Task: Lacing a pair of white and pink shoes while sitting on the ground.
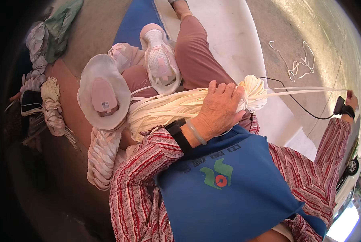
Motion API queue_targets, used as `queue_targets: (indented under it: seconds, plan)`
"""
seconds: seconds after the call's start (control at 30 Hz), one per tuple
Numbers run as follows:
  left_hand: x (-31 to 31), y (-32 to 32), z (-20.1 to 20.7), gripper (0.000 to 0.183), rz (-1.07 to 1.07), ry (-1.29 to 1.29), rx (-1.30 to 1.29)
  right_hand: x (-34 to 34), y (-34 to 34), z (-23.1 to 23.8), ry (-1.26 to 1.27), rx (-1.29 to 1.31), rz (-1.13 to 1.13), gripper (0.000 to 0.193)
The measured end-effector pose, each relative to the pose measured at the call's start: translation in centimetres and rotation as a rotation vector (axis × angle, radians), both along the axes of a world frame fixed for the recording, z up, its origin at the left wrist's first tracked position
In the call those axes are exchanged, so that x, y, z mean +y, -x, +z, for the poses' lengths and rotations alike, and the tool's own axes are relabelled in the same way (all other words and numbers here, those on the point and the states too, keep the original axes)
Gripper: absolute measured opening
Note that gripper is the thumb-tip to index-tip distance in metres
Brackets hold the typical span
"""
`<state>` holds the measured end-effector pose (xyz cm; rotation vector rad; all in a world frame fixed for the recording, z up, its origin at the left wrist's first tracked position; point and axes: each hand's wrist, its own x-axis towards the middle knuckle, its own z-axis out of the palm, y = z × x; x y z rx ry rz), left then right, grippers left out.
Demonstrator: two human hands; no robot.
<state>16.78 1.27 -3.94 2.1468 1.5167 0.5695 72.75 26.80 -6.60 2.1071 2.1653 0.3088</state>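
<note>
Across my lap lies a thick bundle of cream shoelaces [168, 107], with a looped knot at its right end. My left hand [220, 105] presses on the bundle beside the knot, its fingers curled over the laces. Stretched far out to the right, my right hand [352, 101] grips the end of the long flat laces [305, 89] drawn taut from the knot. Its fingers are small and partly hidden. A pink and white shoe upper [160, 62] rests by my leg. Another upper with a pale rim and pink tongue [103, 94] sits left of the bundle.
White sheeting [237, 36] and a blue mat [138, 20] lie on the floor ahead. A loose white lace [299, 64] is on the concrete at the right. Lace bundles [51, 101] and a green cloth [63, 30] are at the left. A black cable [297, 105] runs to my right wrist.
</note>
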Motion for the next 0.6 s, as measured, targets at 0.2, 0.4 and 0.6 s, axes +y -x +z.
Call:
queue_targets:
  seconds: [0.2,0.4,0.6]
  plan:
    - [-0.2,1.9,-3.3,0.061,-0.059,-0.096,-0.239,6.0,-22.2,23.6,-0.452,1.269,-0.170,0.046]
    - [1.2,3.5,2.9,0.059,0.116,-0.002,-0.262,4.6,19.7,9.2,0.330,2.027,0.352,0.019]
    - [4.2,7.5,6.3,0.052,0.325,-0.225,-0.524,-10.6,49.0,11.5,0.975,1.953,0.539,0.018]
